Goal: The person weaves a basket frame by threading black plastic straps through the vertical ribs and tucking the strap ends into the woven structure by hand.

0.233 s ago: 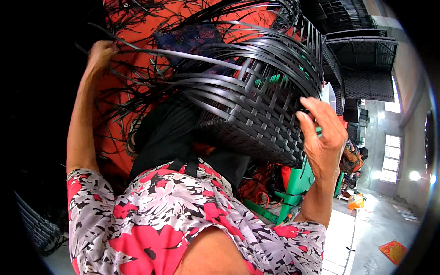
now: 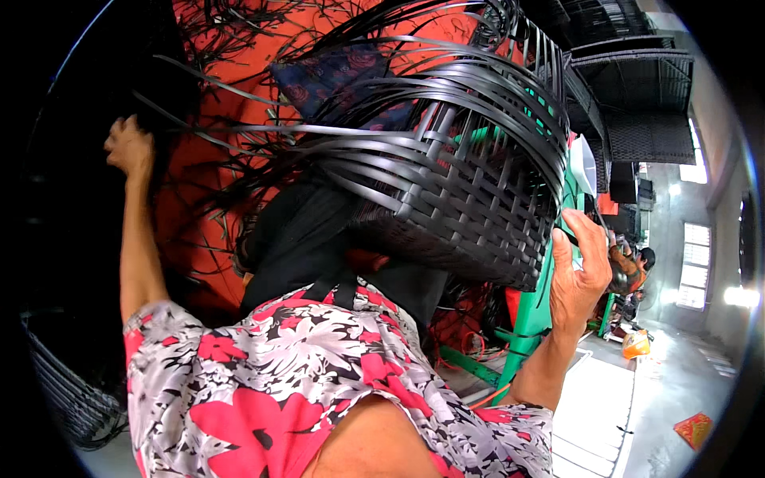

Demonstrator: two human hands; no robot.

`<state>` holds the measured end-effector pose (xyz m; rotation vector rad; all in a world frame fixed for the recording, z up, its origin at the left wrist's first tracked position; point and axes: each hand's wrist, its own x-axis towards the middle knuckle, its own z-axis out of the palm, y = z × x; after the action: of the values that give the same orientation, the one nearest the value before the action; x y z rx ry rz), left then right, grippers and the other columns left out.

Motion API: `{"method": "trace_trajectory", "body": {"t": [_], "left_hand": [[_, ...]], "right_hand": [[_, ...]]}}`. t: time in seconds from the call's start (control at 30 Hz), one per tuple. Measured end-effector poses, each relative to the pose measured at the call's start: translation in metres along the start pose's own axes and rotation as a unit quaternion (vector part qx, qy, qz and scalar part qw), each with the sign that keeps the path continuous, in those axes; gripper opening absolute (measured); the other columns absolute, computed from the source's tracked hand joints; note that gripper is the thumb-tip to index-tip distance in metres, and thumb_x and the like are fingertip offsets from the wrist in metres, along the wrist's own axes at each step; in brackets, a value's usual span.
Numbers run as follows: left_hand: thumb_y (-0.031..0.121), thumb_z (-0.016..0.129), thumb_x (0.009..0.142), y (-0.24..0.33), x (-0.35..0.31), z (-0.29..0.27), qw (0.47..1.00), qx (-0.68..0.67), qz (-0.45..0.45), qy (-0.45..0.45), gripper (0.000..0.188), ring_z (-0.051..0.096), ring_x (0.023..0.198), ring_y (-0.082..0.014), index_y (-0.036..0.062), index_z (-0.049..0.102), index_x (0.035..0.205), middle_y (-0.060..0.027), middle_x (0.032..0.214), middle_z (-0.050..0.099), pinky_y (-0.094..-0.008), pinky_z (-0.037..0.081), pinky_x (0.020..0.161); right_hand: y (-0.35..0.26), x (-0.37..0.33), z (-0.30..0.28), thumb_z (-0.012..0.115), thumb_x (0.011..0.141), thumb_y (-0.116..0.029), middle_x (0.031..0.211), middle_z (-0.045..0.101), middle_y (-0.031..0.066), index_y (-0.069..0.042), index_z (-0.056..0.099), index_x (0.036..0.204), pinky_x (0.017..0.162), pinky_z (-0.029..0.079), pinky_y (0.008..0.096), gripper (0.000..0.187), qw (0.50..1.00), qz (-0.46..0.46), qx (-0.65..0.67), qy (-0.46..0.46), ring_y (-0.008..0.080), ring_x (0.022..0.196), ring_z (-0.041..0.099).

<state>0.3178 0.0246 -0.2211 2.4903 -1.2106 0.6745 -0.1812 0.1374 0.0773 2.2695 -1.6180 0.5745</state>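
A partly woven dark panel of flat plastic strips lies in front of me, over a frame with pale green parts. Long loose strips fan out from its left edge, and others arch over its top. Far to the left, my left hand is apart from the strips, its fingers loosely bent and spread, with no strip visible in it. Beside the panel's right edge, my right hand has its thumb and forefinger apart, close to the ends of the arched strips. Nothing shows between those fingers.
Cut strips litter the red floor covering. A dark patterned cloth lies beyond my legs. Green supports stand below the panel's right side. At right are finished woven pieces, a co-worker and an orange-and-white bag.
My left hand has let go of a long strip and moved left and down; the strip now hangs slack. My right hand has moved right and down along the panel's edge.
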Motion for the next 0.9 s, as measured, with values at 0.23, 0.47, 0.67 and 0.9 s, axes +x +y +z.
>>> {"method": "trace_trajectory", "body": {"t": [0.23,0.47,0.67,0.9], "left_hand": [[0.012,0.057,0.089,0.192,-0.025,-0.183,0.49,-0.7,0.344,-0.389,0.017,0.055,0.082,-0.0081,-0.0041,0.063,0.094,-0.0032,0.089,0.063,-0.0236,0.044,0.074],[0.019,0.062,0.082,0.22,-0.008,-0.19,0.417,-0.654,0.41,-0.48,0.024,0.041,0.064,-0.0067,-0.0007,0.056,0.07,0.0029,0.065,0.048,-0.0266,0.034,0.057],[0.035,0.063,0.079,0.1,-0.015,-0.009,0.764,-0.089,0.465,-0.439,0.03,0.066,0.072,-0.0231,0.0076,0.066,0.091,-0.0085,0.078,0.067,-0.0357,0.053,0.063],[0.031,0.059,0.081,-0.001,-0.083,0.056,0.865,-0.107,0.309,-0.381,0.029,0.064,0.076,-0.0382,0.0028,0.065,0.081,-0.0219,0.083,0.066,-0.0447,0.051,0.063]], "right_hand": [[-0.015,-0.012,0.024,0.069,0.076,-0.006,0.099,0.063,0.0112,-0.001,0.065,0.095,0.085,0.044,0.0393,0.02,0.999,-0.024,-0.023,0.011,0.03,0.093,0.057],[-0.013,-0.032,0.043,0.068,0.076,-0.007,0.095,0.064,0.0086,-0.001,0.064,0.09,0.079,0.042,0.0383,0.015,0.991,-0.07,-0.01,0.115,0.0277,0.088,0.058],[-0.023,-0.047,0.036,0.07,0.072,-0.009,0.093,0.064,0.0056,-0.002,0.064,0.088,0.074,0.041,0.0353,0.019,0.985,-0.071,0.001,0.155,0.0236,0.083,0.06],[-0.021,-0.053,0.034,0.065,0.081,-0.011,0.099,0.063,0.0111,-0.001,0.063,0.094,0.077,0.045,0.037,0.017,0.974,-0.059,0.098,0.194,0.0278,0.087,0.058]]}}
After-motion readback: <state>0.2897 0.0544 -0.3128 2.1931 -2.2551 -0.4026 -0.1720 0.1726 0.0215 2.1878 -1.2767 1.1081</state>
